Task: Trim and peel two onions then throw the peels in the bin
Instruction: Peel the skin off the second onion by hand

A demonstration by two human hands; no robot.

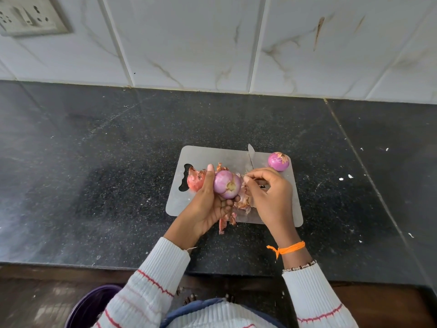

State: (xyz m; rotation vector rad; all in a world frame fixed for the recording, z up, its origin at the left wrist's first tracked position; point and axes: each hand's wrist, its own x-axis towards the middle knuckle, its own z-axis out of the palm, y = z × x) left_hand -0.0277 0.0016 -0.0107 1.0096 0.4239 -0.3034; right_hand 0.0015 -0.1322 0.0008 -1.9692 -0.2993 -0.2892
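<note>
My left hand [208,204] holds a purple onion [227,184] over the grey cutting board [212,155], its trimmed end facing me. My right hand [269,192] is right beside the onion and pinches a piece of papery peel between thumb and fingers. Loose peels [241,204] lie under both hands, and several hang over the board's front edge [223,224]. A reddish peel shell [195,181] lies left of my left hand. A second purple onion [278,161] sits at the board's far right corner. A knife [251,157] lies on the board, its handle hidden behind my right hand.
The board lies on a black speckled counter [118,174] backed by a white tiled wall. A dark purple bin [92,306] stands on the floor at the lower left, below the counter's edge. A wall socket [28,17] is at the top left.
</note>
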